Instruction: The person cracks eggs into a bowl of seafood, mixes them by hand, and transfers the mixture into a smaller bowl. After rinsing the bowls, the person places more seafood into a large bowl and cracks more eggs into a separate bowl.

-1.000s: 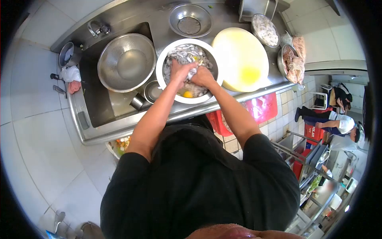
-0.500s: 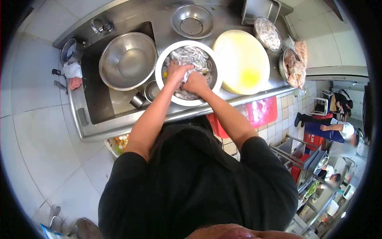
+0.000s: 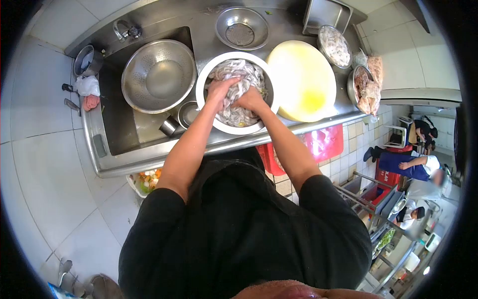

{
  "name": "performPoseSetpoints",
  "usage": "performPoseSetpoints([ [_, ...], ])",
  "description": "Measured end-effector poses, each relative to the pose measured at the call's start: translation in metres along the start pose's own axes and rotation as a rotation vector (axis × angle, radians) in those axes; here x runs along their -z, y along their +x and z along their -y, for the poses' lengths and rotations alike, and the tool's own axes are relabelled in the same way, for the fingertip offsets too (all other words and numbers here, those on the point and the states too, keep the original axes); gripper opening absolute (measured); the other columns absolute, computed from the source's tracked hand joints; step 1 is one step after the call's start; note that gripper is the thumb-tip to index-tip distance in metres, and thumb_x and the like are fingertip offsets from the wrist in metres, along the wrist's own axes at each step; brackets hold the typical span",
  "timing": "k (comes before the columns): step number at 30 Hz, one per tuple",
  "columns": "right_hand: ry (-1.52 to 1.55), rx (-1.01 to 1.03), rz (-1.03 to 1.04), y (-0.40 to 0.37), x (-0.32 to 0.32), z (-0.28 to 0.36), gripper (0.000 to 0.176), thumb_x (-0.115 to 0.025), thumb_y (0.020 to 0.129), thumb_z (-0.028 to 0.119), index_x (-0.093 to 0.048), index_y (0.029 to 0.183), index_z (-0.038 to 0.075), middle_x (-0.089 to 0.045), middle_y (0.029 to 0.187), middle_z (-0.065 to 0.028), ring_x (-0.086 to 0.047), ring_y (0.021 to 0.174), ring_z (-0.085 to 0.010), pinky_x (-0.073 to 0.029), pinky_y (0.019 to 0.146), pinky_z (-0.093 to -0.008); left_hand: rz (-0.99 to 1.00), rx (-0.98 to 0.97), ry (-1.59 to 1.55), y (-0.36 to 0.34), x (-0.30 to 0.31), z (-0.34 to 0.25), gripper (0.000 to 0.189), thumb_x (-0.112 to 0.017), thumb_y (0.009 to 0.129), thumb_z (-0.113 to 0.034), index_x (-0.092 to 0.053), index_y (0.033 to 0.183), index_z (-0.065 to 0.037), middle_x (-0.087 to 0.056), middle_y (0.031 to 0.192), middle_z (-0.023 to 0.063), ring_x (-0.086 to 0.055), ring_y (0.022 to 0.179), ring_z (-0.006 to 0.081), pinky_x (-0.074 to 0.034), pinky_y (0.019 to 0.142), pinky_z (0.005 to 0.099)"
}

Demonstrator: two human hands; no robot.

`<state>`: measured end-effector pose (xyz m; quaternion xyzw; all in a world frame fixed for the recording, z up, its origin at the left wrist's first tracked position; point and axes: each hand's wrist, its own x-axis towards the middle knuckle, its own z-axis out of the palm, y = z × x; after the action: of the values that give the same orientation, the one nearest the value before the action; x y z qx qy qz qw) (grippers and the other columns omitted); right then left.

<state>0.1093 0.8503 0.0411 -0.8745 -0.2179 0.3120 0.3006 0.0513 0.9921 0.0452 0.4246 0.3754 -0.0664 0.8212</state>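
A white bowl [image 3: 201, 94] stands on the steel counter, full of wet, grey-white strips [image 3: 244, 69] that look like raw squid. Inside it, my left hand [image 3: 219, 93] grips a clump of strips at the left, its thumb stretched across the top and the other fingers mostly buried. My right hand [image 3: 250, 99] is sunk into the same heap on the right, curled around strips, with its fingertips hidden. Small yellow bits show among the strips near the bowl's front.
Left, a large perforated steel bowl [image 3: 134, 74] sits over the sink [image 3: 117, 134]. A round yellowish cutting board [image 3: 301, 74] adjoins the white bowl on the right. Behind are a steel colander [image 3: 224, 25] and a bowl of pale pieces [image 3: 334, 46]. Co-workers [image 3: 406, 164] stand far right.
The strips have been turned over in the bowl, and my hands have shifted slightly apart. A yellow bit at the bowl's left side is no longer visible there; yellow now shows near the front.
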Motion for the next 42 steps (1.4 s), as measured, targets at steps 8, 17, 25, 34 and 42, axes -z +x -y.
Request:
performPoseSetpoints([
  [8, -0.064, 0.039, -0.093, -0.020, 0.058, 0.002, 0.041, -0.071, 0.071, 0.019, -0.065, 0.102, -0.006, -0.067, 0.093, -0.0277, -0.065, 0.093, -0.0400, -0.052, 0.081, -0.0452, -0.016, -0.315, 0.800, -0.064, -0.034, -0.034, 0.049, -0.069, 0.081, -0.037, -0.066, 0.108, 0.005, -0.069, 0.101, 0.0193, -0.066, 0.091, 0.0239, -0.048, 0.083, 0.0334],
  [17, -0.419, -0.200, 0.069, -0.019, -0.010, 0.020, 0.077, -0.083, 0.058, 0.031, -0.055, 0.118, -0.008, -0.055, 0.122, -0.0284, -0.055, 0.113, -0.0362, -0.044, 0.098, -0.0388, -0.198, -0.146, 0.548, 0.027, -0.005, 0.000, 0.061, -0.073, 0.079, -0.042, -0.059, 0.115, 0.006, -0.068, 0.103, 0.0160, -0.066, 0.098, 0.0264, -0.052, 0.084, 0.0364],
  [25, 0.168, 0.181, -0.267, -0.009, 0.001, -0.012, 0.054, -0.069, 0.074, 0.009, -0.054, 0.125, 0.001, -0.061, 0.120, -0.0141, -0.056, 0.113, -0.0231, -0.047, 0.093, -0.0340, 0.125, -0.198, 0.330, -0.018, -0.024, -0.030, 0.034, -0.072, 0.076, -0.015, -0.066, 0.105, 0.002, -0.069, 0.101, 0.0113, -0.067, 0.085, 0.0176, -0.054, 0.074, 0.0319],
  [34, -0.199, 0.253, -0.023, -0.057, 0.066, 0.027, 0.040, -0.066, 0.078, 0.025, -0.062, 0.109, 0.001, -0.064, 0.106, -0.0234, -0.063, 0.100, -0.0352, -0.050, 0.087, -0.0423, 0.193, -0.127, 0.248, -0.083, -0.023, -0.043, 0.051, -0.073, 0.080, -0.016, -0.053, 0.123, 0.003, -0.064, 0.113, 0.0135, -0.064, 0.097, 0.0219, -0.050, 0.088, 0.0310],
  [42, -0.266, -0.056, 0.018, -0.035, -0.024, 0.023, 0.051, -0.069, 0.069, 0.034, -0.065, 0.109, 0.003, -0.063, 0.111, -0.0236, -0.063, 0.102, -0.0348, -0.051, 0.087, -0.0414, 0.038, -0.030, 0.321, 0.021, 0.003, 0.017, 0.070, -0.080, 0.070, -0.017, -0.047, 0.124, 0.013, -0.060, 0.116, 0.0247, -0.062, 0.106, 0.0258, -0.051, 0.088, 0.0366],
])
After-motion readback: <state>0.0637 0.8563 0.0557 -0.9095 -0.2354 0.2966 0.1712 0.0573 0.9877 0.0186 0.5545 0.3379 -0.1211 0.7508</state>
